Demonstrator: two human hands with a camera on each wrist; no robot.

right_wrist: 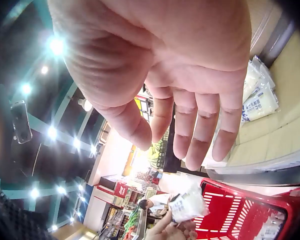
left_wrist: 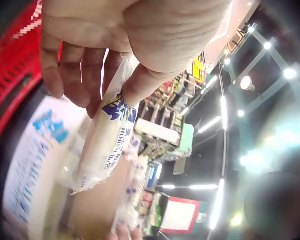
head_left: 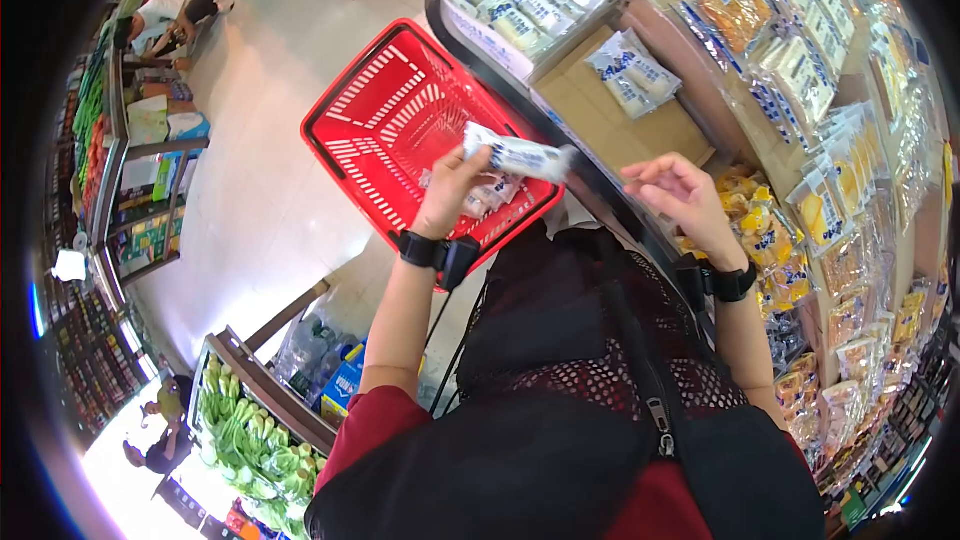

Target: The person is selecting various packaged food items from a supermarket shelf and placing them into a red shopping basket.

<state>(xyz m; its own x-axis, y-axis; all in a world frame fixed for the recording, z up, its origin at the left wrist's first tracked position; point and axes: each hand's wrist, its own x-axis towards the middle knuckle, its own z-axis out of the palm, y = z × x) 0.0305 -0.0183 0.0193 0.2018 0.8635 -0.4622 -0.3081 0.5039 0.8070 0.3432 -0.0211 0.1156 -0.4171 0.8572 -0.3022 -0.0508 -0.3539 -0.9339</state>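
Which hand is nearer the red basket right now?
Left. The left hand holds a white packet right over the red basket; the right hand is open, off to the side beyond its rim.

Shop aisle, pale glossy floor (head_left: 265,130), pkgd-food shelves (head_left: 810,110) on rt, veg stand (head_left: 250,440) at left, bright ceiling lights (right_wrist: 54,46)

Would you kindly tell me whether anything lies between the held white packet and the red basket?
Nothing visible does: the white packet is held over the red basket, whose top is open, with only air between them.
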